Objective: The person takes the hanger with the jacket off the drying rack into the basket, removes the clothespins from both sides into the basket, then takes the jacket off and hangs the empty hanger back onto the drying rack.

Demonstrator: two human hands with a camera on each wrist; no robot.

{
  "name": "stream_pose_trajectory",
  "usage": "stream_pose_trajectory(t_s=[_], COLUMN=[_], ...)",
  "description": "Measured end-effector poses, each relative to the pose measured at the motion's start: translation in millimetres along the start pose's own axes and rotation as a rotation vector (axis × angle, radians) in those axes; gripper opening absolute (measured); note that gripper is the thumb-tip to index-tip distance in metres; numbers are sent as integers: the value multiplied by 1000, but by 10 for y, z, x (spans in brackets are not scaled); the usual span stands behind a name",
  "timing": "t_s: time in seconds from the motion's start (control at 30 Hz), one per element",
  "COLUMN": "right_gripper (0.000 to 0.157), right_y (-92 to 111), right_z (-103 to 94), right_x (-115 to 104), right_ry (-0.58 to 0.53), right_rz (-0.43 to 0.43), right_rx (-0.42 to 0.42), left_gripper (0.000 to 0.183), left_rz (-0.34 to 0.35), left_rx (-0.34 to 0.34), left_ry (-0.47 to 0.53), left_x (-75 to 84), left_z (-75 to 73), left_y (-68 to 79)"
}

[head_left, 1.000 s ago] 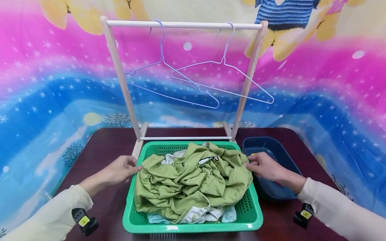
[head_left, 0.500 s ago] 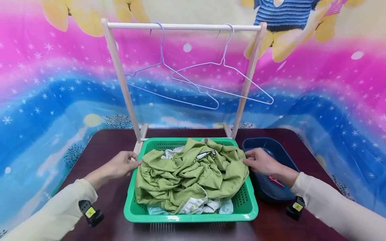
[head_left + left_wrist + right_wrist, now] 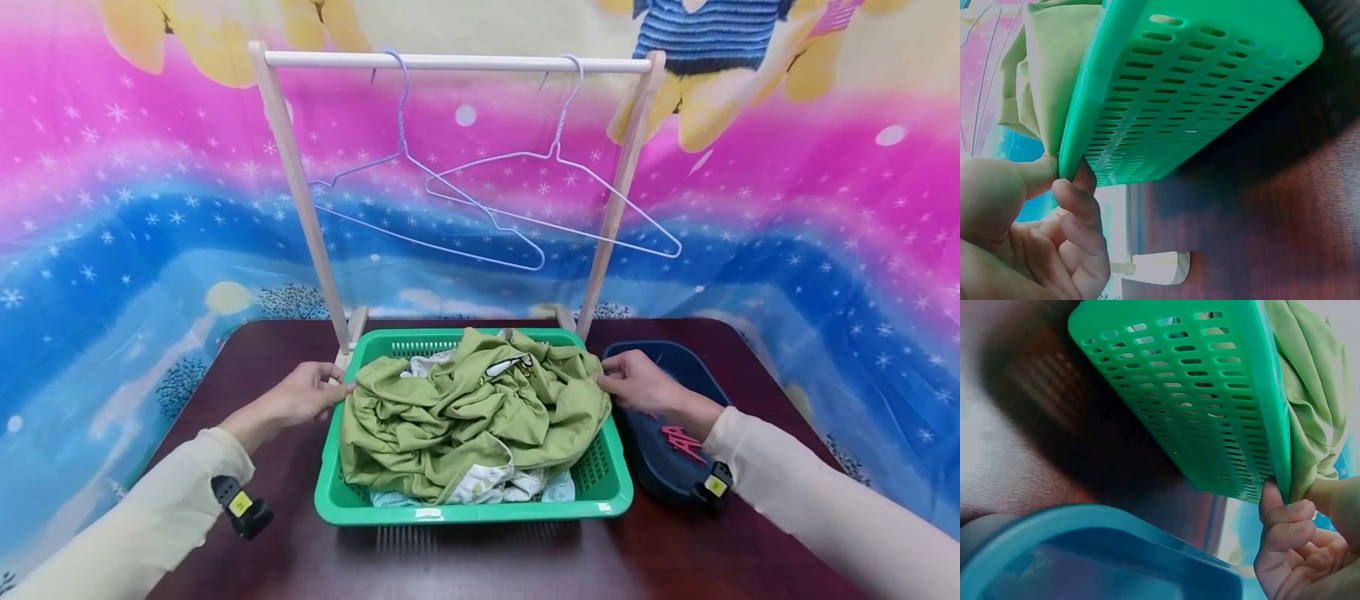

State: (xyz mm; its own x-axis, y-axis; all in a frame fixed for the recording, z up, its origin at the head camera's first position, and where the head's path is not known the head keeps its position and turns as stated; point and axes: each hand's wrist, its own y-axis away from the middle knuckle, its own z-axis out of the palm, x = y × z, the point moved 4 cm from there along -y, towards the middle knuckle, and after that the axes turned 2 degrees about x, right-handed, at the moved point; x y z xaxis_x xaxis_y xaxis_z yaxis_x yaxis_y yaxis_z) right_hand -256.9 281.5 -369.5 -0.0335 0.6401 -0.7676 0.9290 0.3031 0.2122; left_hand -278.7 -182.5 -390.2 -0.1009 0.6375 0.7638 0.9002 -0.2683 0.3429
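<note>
A green plastic basket point(image 3: 330, 492) with slotted walls holds a heap of clothes, topped by a crumpled olive-green garment point(image 3: 465, 417) bearing a small printed figure. My left hand point(image 3: 303, 393) pinches the basket's left rim; in the left wrist view the thumb lies over the rim, with curled fingers point(image 3: 1079, 200) beneath it. On the opposite side my right hand point(image 3: 641, 385) grips the right rim the same way, index finger point(image 3: 1271, 499) under the edge. White patterned cloth point(image 3: 480, 483) and pale blue cloth point(image 3: 558, 487) show below the green garment. The lower layers are hidden.
Behind the basket stands a wooden rack point(image 3: 457, 61) with two lilac wire hangers point(image 3: 405, 150) on its bar. A dark blue tub point(image 3: 652, 467) with red clothes pegs point(image 3: 682, 442) sits close on the right. Everything rests on a dark red-brown table point(image 3: 247, 358).
Both hands have shifted the basket away from me, toward the rack, covering the rack's lower bar. More of the red pegs in the tub has come into sight.
</note>
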Motion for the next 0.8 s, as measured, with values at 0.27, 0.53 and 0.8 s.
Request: stream_pose_trajectory(t_s=[0.27, 0.53, 0.8], right_gripper=[24, 28, 30], right_y=[-128, -247, -360], right_z=[-24, -65, -71], right_x=[-20, -25, -23], right_ry=[57, 84, 75], right_rz=[-30, -10, 36], right_rx=[38, 65, 88], left_gripper=[37, 32, 31], left_rz=[8, 13, 17], left_rx=[-25, -14, -10], left_ry=[0, 17, 47], left_x=[23, 32, 19], left_z=[-67, -101, -117], left_y=[-104, -213, -317])
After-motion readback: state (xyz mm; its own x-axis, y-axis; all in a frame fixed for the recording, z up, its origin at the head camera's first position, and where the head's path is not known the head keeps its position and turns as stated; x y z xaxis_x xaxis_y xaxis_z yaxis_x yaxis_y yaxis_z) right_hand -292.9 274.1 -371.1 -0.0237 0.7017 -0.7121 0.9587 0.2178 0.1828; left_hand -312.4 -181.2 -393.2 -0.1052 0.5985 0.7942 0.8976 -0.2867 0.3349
